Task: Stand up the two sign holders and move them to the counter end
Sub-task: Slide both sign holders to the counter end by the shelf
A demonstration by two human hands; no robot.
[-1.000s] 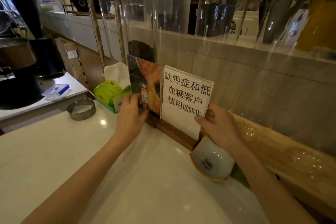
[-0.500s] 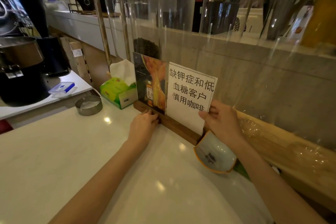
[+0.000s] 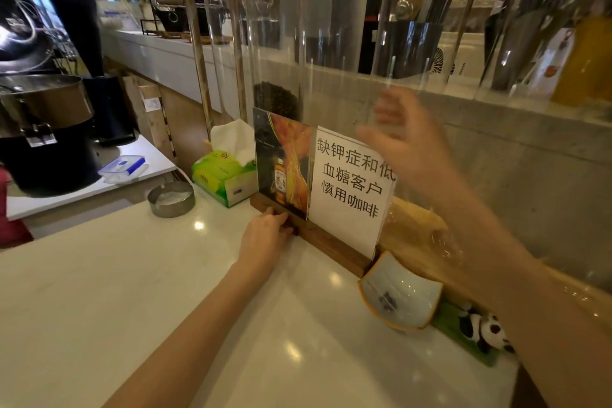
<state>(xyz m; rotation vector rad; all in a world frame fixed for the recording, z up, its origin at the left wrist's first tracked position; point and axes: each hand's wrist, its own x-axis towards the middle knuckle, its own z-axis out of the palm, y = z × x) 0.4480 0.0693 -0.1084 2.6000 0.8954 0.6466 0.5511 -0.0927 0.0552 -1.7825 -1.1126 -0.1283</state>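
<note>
Two sign holders stand upright side by side on the white counter (image 3: 132, 291), against the clear screen. The left sign holder (image 3: 281, 159) shows a dark and orange bottle picture. The right sign holder (image 3: 347, 195) carries white paper with black Chinese characters. Both sit in dark wooden bases (image 3: 331, 242). My left hand (image 3: 265, 238) rests with its fingertips on the left holder's wooden base. My right hand (image 3: 407, 146) hovers blurred in front of the white sign's top right corner, fingers spread, holding nothing.
A green tissue box (image 3: 225, 175) stands just left of the signs, with a round metal ashtray (image 3: 170, 199) beside it. A tilted ceramic dish (image 3: 400, 291) and a panda figure (image 3: 483, 329) lie right of the bases. A dark coffee machine (image 3: 43, 129) sits at far left.
My right hand has let go of the white sign's lower right edge and lifted up, open. My left hand stays at the left holder's base.
</note>
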